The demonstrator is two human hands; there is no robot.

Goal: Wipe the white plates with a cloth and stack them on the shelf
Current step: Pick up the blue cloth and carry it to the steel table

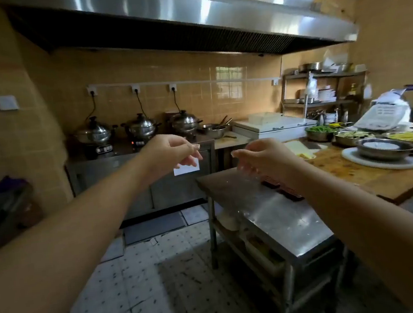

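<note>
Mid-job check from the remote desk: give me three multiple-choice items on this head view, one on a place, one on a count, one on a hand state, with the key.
1. Where do the lidded steel pots stand?
A. on the counter by the tiled wall
B. on the wooden table
C. on the floor

2. How many lidded steel pots stand in that row?
A. one
B. three
C. five

3. What do the left hand and right hand hold?
A. a cloth
B. a plate
C. nothing

Key: 1 A, they sit below the wall sockets; 2 B, three domed lids show side by side; 3 C, both hands are raised with loosely curled fingers, nothing in them.
</note>
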